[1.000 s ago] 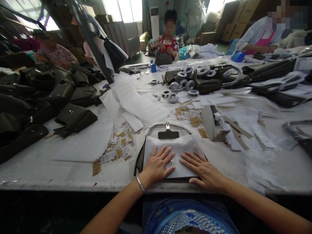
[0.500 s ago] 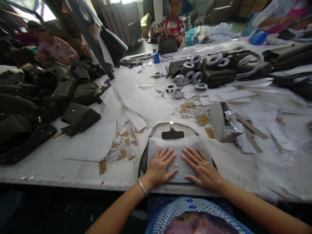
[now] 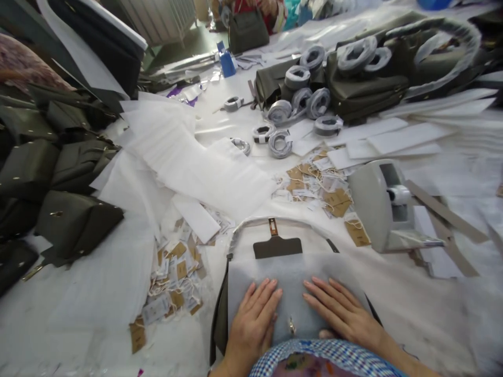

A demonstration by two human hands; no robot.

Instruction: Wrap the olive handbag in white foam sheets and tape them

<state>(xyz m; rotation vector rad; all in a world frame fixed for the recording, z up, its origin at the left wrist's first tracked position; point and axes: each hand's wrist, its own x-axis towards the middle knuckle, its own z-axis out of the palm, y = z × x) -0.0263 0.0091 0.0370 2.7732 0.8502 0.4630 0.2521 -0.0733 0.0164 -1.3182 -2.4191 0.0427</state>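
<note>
Right in front of me a dark handbag [image 3: 220, 309] lies on the table, its wrapped handle arching away from me. A translucent white sheet [image 3: 293, 267] covers its front, and a small metal clasp [image 3: 291, 326] pokes through the sheet. My left hand [image 3: 253, 317] lies flat on the sheet's left part, fingers stretched out. On the right part my right hand [image 3: 341, 309] rests flat too, fingers extended. Neither hand holds anything. Beyond the sheet a dark flap tab [image 3: 277, 248] with a metal plate [image 3: 273, 226] extends toward the handle. My checked clothing hides the bag's near edge.
Paper tags [image 3: 176, 277] lie left of the bag, near white foam sheets [image 3: 188, 162]. A grey tape dispenser [image 3: 375, 204] stands to the right. Wrapped strap rolls [image 3: 281, 143] and dark bags [image 3: 361, 89] sit farther back. More bags [image 3: 78, 225] pile up at left; a co-worker handles a bag [image 3: 247, 29].
My view has moved closer and tilted down over the bag. Both hands stay flat on the sheet, with the fingers of each drawn closer together.
</note>
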